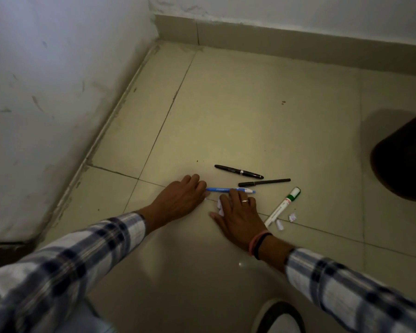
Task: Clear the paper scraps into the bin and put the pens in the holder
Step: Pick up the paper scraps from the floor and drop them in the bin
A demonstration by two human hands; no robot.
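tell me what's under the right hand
A crumpled white paper scrap peeks out at the thumb side of the right hand, and the blue pen passes beneath its fingertips. Anything else under the palm is covered.

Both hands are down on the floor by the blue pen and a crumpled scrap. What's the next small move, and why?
Probably close the right hand on the crumpled white paper scrap half under its fingers. It lies flat over that scrap, nothing gripped, with the left hand flat beside the blue plastic pen. The dark round bin stands to the right, so that hand likely suits the carry.
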